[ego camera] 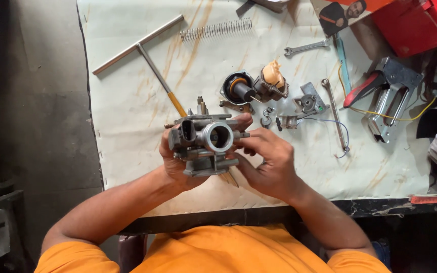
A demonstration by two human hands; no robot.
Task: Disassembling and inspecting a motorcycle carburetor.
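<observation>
Fingers of the left hand [175, 164] wrap the carburetor [204, 143], held above the table's [127, 101] near edge; the right hand [271, 162] pinches its right side, with loose parts [251, 87] and wrench [307, 47] beyond

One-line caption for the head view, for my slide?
Both hands, left and right, hold a grey carburetor body above a stained worktable strewn with parts.

two wrenches [307, 47], one carburetor [206, 141], one spring [216, 29]
</observation>
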